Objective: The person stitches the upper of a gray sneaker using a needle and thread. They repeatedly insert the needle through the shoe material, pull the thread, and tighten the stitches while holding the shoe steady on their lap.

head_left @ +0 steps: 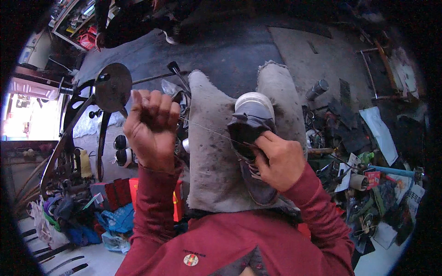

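Observation:
A dark grey shoe with a white sole edge (pixel 252 102) lies along my lap, its dark opening about mid-way. My right hand (pixel 280 161) grips the shoe at the rim of the opening, thumb and forefinger pinched together there. Raised to the left of the shoe, my left hand (pixel 155 131) is closed, with its fingers curled in. A thin pale thread (pixel 209 128) stretches taut from the left hand across to the shoe's opening. Whether the right fingers also pinch a needle or the thread's end is hidden. Under the shoe, a stained grey cloth (pixel 209 170) covers my legs.
Left of my hand stands a dark metal machine with a round plate (pixel 113 87). Dark shoes (pixel 122 152) sit on the floor beside it. Bags and cloths (pixel 117 218) pile up at lower left. Tools and scraps (pixel 368 184) crowd the right, near a dark cylinder (pixel 317 90).

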Tool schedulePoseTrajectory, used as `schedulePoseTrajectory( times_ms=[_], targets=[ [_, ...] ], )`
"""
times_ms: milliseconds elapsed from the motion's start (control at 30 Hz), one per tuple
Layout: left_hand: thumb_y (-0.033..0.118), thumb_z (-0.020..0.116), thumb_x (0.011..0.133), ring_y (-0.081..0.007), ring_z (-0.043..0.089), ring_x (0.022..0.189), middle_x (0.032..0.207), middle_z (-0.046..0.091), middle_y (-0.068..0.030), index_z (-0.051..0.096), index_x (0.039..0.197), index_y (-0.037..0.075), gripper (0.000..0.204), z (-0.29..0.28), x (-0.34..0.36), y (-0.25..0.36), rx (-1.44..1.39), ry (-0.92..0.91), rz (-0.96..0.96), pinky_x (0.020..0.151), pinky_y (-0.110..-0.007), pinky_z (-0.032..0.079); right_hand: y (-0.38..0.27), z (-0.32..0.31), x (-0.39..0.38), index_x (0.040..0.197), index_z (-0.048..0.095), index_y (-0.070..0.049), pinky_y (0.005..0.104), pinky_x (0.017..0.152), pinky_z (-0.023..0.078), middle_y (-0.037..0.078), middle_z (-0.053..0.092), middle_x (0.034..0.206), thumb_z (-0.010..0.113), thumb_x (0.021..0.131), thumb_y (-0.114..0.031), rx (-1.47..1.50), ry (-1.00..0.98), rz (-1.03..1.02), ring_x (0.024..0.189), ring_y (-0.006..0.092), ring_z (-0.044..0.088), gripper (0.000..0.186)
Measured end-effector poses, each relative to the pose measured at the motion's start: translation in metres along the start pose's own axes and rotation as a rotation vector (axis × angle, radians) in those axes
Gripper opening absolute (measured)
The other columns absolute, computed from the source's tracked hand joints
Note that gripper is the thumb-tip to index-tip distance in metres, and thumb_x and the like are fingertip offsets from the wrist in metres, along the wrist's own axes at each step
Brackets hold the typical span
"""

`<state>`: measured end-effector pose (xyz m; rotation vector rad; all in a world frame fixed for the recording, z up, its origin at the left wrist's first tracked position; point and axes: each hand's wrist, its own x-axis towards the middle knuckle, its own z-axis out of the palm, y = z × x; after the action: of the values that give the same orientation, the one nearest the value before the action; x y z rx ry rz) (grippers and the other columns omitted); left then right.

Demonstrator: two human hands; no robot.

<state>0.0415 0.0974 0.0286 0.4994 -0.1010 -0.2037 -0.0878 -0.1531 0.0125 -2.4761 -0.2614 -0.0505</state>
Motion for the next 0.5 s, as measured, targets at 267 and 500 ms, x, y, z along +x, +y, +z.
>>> schedulePoseTrajectory(
  times_ms=[267, 500],
  targets=[
    [0.029, 0.051, 0.11, -0.0136, 0.034, 0.063, 0.07, 0.035, 0.0012, 0.048, 0.082, 0.01, 0.034, -0.03, 0.018, 0.039, 0.103, 0.008, 0.087, 0.06, -0.031, 0.033, 0.0, -0.007, -0.002, 0.106, 0.067, -0.004, 0.0469, 0.066, 0.054, 0.015, 0.065, 0.098, 0.07, 0.084, -0.006, -0.01, -0.04, -0.026, 0.08, 0.0394, 0.068, 0.022],
    [0.03, 0.054, 0.109, -0.018, 0.058, 0.075, 0.08, 0.055, -0.0025, 0.054, 0.085, 0.01, 0.031, -0.058, 0.021, 0.044, 0.415, 0.069, 0.021, 0.071, -0.037, 0.051, 0.011, -0.021, -0.022, 0.107, 0.067, -0.004, 0.0399, 0.069, 0.057, 0.015, 0.064, 0.1, 0.075, 0.079, 0.003, 0.128, 0.001, -0.106, 0.082, 0.0334, 0.071, 0.03]
  ],
)
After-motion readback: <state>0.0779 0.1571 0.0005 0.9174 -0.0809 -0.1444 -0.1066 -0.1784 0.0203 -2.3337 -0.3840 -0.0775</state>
